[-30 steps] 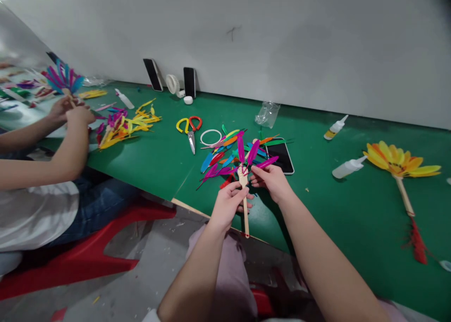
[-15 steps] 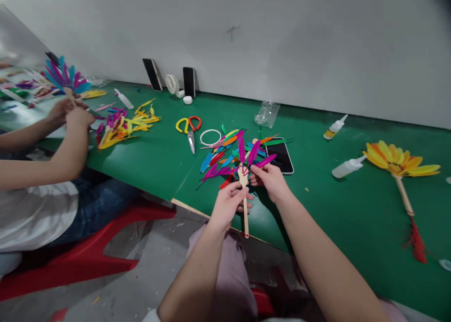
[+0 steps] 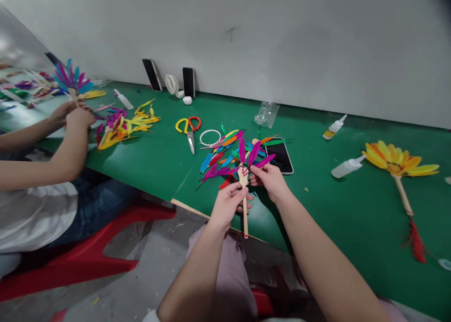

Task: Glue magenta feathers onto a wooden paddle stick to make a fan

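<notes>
My left hand (image 3: 227,205) is closed round a wooden stick (image 3: 245,218) held upright over the front edge of the green table (image 3: 151,148). Several purple feathers (image 3: 246,153) fan out from the stick's rounded top. My right hand (image 3: 270,180) pinches the base of the rightmost purple feather (image 3: 265,161) against that top. Just behind lies a loose pile of coloured feathers (image 3: 221,150).
Behind the pile lie a black phone (image 3: 281,156), a white ring (image 3: 210,137) and yellow-and-red scissors (image 3: 190,127). Two glue bottles (image 3: 347,167) and a finished yellow feather fan (image 3: 400,161) lie at right. A co-worker's hands (image 3: 72,113) hold another feather fan at left.
My hands and the stick have hardly moved; the rightmost purple feather has settled slightly lower against the stick's top. The co-worker's fan has shifted to the right.
</notes>
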Demonstrator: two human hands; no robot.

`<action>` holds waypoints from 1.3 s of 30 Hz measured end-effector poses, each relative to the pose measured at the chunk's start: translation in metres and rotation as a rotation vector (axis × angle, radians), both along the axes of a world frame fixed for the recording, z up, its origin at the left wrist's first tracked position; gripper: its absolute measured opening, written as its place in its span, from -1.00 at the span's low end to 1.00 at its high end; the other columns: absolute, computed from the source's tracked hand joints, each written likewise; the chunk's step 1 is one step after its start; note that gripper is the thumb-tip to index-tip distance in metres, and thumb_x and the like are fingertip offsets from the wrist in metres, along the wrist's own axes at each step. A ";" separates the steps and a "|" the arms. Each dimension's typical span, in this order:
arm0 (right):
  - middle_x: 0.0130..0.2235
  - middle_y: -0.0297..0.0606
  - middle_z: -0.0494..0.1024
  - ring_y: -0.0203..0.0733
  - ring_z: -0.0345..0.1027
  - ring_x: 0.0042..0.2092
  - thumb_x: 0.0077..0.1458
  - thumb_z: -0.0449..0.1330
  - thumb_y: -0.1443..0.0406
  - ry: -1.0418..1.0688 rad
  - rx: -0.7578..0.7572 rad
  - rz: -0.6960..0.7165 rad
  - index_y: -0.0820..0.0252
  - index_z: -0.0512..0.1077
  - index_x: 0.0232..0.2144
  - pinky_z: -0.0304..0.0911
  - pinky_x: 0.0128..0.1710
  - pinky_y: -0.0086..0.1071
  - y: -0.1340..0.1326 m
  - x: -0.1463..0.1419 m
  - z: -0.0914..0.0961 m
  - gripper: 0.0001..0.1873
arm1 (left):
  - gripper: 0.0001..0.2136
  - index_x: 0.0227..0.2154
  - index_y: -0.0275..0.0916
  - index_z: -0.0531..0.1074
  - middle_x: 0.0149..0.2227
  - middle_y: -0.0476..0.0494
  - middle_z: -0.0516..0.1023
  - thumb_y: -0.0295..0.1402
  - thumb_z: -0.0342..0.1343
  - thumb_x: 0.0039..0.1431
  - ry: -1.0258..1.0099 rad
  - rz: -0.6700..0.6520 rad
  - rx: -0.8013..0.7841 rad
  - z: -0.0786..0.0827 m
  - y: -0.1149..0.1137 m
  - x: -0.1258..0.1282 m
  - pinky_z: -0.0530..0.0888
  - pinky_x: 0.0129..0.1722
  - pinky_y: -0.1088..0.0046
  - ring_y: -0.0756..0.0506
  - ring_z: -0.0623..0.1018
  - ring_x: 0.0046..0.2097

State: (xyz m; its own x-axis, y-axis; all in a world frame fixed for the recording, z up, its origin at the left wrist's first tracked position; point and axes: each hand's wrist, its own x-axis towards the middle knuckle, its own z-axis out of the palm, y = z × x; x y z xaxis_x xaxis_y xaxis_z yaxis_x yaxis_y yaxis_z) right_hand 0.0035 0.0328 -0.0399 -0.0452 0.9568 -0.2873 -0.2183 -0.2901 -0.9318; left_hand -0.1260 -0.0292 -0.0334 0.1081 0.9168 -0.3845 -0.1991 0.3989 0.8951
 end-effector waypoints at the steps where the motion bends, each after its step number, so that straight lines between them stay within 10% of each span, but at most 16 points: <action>1: -0.66 -0.36 0.45 -0.41 0.30 -0.64 -0.22 0.28 0.22 0.000 0.000 0.001 0.29 0.34 -0.56 0.30 -0.61 -0.53 0.000 0.000 0.000 -0.75 | -0.69 -0.21 -0.30 0.38 -0.52 -0.06 0.49 -0.27 0.14 -0.04 -0.001 -0.001 -0.001 0.000 0.000 0.000 0.43 -0.63 0.62 0.06 0.46 -0.58; 39: -0.63 -0.36 0.45 -0.39 0.31 -0.63 -0.21 0.26 0.09 0.037 -0.015 0.009 0.26 0.35 -0.53 0.32 -0.61 -0.51 -0.005 -0.001 0.002 -0.66 | -0.68 -0.22 -0.29 0.38 -0.51 -0.06 0.49 -0.26 0.15 -0.05 -0.025 0.009 0.016 -0.002 0.000 0.000 0.44 -0.63 0.59 0.05 0.46 -0.58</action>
State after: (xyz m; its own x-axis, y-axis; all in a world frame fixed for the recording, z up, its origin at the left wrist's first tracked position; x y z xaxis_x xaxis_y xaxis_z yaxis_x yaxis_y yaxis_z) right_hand 0.0021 0.0277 -0.0381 -0.0651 0.9517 -0.2999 -0.2502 -0.3065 -0.9184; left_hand -0.1256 -0.0290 -0.0354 0.1097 0.9238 -0.3669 -0.2251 0.3827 0.8960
